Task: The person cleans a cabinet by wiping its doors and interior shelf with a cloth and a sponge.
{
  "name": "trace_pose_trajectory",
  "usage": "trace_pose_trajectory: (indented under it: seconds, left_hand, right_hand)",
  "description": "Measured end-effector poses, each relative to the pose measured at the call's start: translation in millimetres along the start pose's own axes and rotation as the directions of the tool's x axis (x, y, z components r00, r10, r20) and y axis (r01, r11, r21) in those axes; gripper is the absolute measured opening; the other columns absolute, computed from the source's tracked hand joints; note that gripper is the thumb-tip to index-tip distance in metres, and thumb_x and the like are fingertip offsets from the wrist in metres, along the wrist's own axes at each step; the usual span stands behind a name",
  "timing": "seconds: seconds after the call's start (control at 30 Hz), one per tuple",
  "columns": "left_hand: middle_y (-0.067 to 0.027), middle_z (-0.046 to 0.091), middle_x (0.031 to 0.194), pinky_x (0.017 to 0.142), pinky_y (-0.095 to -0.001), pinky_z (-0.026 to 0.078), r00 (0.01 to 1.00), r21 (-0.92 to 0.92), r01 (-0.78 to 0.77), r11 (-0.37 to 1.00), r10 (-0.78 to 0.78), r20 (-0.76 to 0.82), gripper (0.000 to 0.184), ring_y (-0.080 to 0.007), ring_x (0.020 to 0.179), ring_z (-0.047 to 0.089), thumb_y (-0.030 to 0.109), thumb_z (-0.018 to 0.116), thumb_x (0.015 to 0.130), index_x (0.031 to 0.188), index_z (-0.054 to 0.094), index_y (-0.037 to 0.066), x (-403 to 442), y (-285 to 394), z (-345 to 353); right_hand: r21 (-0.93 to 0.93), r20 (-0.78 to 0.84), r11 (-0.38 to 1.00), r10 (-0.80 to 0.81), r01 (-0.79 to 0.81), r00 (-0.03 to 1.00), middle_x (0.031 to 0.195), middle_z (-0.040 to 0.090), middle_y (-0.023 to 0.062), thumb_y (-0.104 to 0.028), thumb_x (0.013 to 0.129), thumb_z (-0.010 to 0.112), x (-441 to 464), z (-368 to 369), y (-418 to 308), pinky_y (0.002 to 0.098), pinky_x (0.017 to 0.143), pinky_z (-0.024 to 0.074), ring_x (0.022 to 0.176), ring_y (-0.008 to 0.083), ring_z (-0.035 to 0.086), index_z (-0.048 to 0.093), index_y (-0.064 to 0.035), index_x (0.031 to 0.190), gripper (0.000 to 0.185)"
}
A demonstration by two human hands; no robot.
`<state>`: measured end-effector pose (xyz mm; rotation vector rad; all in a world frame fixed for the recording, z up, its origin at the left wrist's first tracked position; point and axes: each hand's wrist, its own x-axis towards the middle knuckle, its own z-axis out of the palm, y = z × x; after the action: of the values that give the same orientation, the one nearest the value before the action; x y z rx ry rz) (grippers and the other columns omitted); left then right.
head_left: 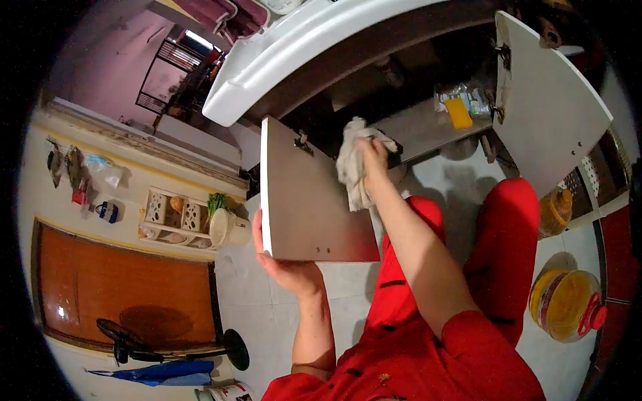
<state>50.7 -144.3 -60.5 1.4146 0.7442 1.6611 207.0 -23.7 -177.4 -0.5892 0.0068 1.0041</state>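
My right hand (372, 162) is closed around a crumpled off-white cloth (351, 164), close to the inner face of the left cabinet door (314, 200). The door stands swung outward, its hinge showing near the top. At its outer lower corner my left hand (287, 271) grips the edge, with some fingers hidden behind the panel. Behind the cloth lies the dark cabinet interior with its bottom board (428, 130). A yellow sponge (458, 113) rests on that board beside a clear plastic packet (476, 100).
The right cabinet door (552, 110) also hangs open. Above is a white sink (267, 63). A large jar of yellow liquid (562, 304) with a red cap stands on the floor at right. A black stand fan (124, 344), a white bin (229, 229) and a wall rack (177, 217) are at left.
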Motion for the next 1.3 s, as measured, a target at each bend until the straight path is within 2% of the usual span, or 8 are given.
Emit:
trace_pose_trajectory:
  seconds: [0.13,0.27,0.47,0.53,0.73,1.07,1.17,1.3]
  left_hand:
    - [-0.0143,0.044,0.128,0.095,-0.0398,0.040,1.000,-0.031,0.007,1.000,-0.007,-0.016,0.073,-0.0266,0.115,0.047,0.059,0.033,0.088,0.134,0.033,0.002,1,0,1]
    - [-0.0146,0.044,0.128,0.095,-0.0404,0.041,0.999,0.009,0.018,1.000,-0.017,-0.035,0.072,-0.0268,0.116,0.047,0.059,0.032,0.089,0.134,0.033,0.002,-3,5,5]
    - [-0.0156,0.045,0.129,0.096,-0.0413,0.040,1.000,-0.018,-0.004,1.000,0.003,-0.029,0.072,-0.0277,0.117,0.047,0.058,0.031,0.089,0.134,0.033,0.002,0,1,7]
    - [-0.0155,0.045,0.129,0.097,-0.0413,0.040,0.998,-0.012,0.002,1.000,-0.003,-0.065,0.071,-0.0279,0.117,0.047,0.058,0.031,0.089,0.134,0.034,0.002,-2,5,13]
    - [-0.0153,0.046,0.127,0.097,-0.0422,0.039,0.995,0.008,0.011,1.000,-0.010,-0.099,0.074,-0.0282,0.116,0.046,0.059,0.035,0.087,0.133,0.036,0.002,1,2,8]
    - [-0.0131,0.047,0.126,0.094,-0.0399,0.042,0.997,-0.041,0.019,0.999,-0.022,-0.071,0.065,-0.0263,0.115,0.048,0.053,0.029,0.091,0.132,0.038,0.004,2,3,4]
    - [-0.0131,0.047,0.126,0.094,-0.0394,0.042,0.996,-0.079,0.028,0.996,-0.035,-0.085,0.061,-0.0258,0.115,0.048,0.050,0.028,0.093,0.132,0.039,0.004,0,4,7]
    - [-0.0142,0.047,0.127,0.095,-0.0400,0.041,0.997,-0.055,0.022,0.998,-0.026,-0.072,0.062,-0.0260,0.115,0.047,0.050,0.030,0.093,0.132,0.039,0.002,-2,6,10]
  right_hand:
    - [-0.735,0.168,0.653,-0.086,0.183,0.982,0.108,0.058,0.0139,-0.025,0.077,0.060,15,-11,50,0.0387,0.084,0.0433,0.100,0.0301,0.055,0.053,-0.0023,0.112,0.042]
    - [-0.907,0.066,0.411,-0.077,0.092,0.995,0.109,0.061,0.0169,-0.031,0.077,0.061,19,-12,54,0.0423,0.081,0.0456,0.098,0.0328,0.059,0.058,-0.0026,0.109,0.043]
    - [-0.375,0.409,0.862,-0.177,0.342,0.895,0.091,0.059,0.0140,-0.016,0.078,0.061,-50,36,1,0.0280,0.074,0.0430,0.081,0.0221,0.055,0.059,0.0017,0.095,0.024]
    - [-0.389,0.545,0.584,-0.477,0.712,0.689,0.090,0.058,0.0187,-0.012,0.075,0.060,-49,39,8,0.0355,0.071,0.0448,0.082,0.0312,0.057,0.055,0.0025,0.095,0.025]
    - [-0.918,0.151,0.374,0.023,0.132,0.988,0.105,0.059,0.0251,-0.029,0.079,0.052,-44,19,9,0.0453,0.080,0.0461,0.098,0.0387,0.057,0.056,0.0018,0.104,0.041]
    - [-0.985,-0.170,-0.018,0.035,-0.169,0.985,0.111,0.058,0.0244,-0.045,0.083,0.046,-40,-54,62,0.0426,0.092,0.0418,0.105,0.0367,0.056,0.051,0.0040,0.120,0.061]
    - [-0.989,0.009,0.145,0.225,-0.024,0.974,0.103,0.061,0.0234,-0.040,0.081,0.053,-70,-33,21,0.0396,0.089,0.0428,0.102,0.0354,0.057,0.057,0.0040,0.109,0.052]
    - [-0.622,0.471,0.651,-0.133,0.435,0.872,0.102,0.059,0.0191,-0.024,0.080,0.060,-115,-2,0,0.0375,0.083,0.0431,0.096,0.0333,0.056,0.057,0.0034,0.102,0.036]
